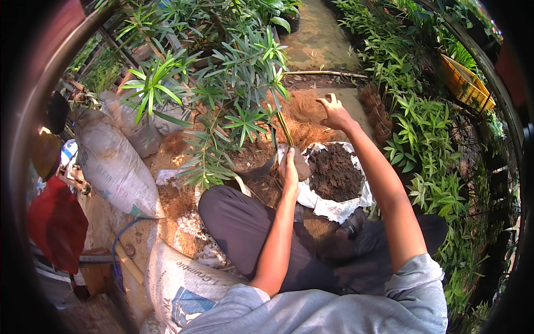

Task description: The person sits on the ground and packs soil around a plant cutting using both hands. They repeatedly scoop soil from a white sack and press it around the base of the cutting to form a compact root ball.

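Observation:
My left hand point(288, 169) is closed around a rounded brown ball of soil point(301, 166) at the base of a plant. Thin greenish stems point(285, 130) rise from that ball towards narrow-leaved foliage point(246, 119). My right hand point(335, 115) is raised with its fingers apart and curled, holding nothing. Behind and below it spreads a heap of reddish-brown coir-like fibre point(306, 109). Between my feet and the fibre sits a white sack point(323, 206) with its sides rolled down, full of dark, crumbly soil point(337, 173). The soil ball is beside the sack's left rim.
Bulging white sacks point(112, 160) point(183, 279) stand to my left, both bearing print. Dense leafy plants point(417, 121) line the right side, with a yellow plastic crate point(469, 83) beyond. A thin pole point(325, 74) crosses the concrete path point(319, 37) ahead.

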{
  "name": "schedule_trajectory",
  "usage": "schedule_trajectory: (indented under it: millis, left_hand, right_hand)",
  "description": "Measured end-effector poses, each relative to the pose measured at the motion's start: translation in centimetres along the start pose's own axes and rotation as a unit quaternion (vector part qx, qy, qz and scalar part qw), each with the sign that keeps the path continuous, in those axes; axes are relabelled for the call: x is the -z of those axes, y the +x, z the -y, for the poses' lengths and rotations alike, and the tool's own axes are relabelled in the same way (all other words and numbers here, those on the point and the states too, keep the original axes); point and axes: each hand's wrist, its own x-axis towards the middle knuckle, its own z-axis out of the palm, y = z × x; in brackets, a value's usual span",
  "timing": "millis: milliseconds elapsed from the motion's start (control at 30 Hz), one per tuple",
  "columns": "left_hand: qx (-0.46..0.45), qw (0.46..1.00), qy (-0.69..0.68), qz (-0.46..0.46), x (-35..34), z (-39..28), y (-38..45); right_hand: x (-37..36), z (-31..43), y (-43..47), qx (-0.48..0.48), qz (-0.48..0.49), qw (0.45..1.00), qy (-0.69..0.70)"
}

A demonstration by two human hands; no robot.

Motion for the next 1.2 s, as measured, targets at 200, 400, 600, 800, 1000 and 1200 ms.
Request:
schedule_trajectory:
  millis: [200,400,600,800,1000,1200]
  left_hand:
    - [0.004,1.0,0.017,0.018,-0.4,0.0,-0.2]
    - [0.011,0.999,0.026,0.021,-0.4,0.2,-0.2]
    - [-0.03,0.998,0.049,0.04,0.7,1.3,0.5]
    - [-0.009,0.997,0.058,0.04,-0.2,1.0,-0.3]
    - [-0.019,0.998,0.049,0.04,0.3,1.6,-0.2]
    - [-0.038,0.994,0.102,0.02,0.8,2.6,1.1]
  right_hand:
    - [-1.6,-5.7,-5.5,-0.051,0.107,0.984,0.136]
    - [-5.5,-7.5,-14.8,-0.138,0.207,0.96,0.132]
    - [-10.1,-0.9,-21.5,-0.13,0.181,0.975,0.015]
    - [-13.6,-1.3,-24.1,-0.112,0.07,0.991,0.038]
    - [-9.9,-2.1,-21.7,-0.203,-0.016,0.923,0.326]
    - [-7.4,-3.0,-19.7,-0.197,-0.006,0.92,0.34]
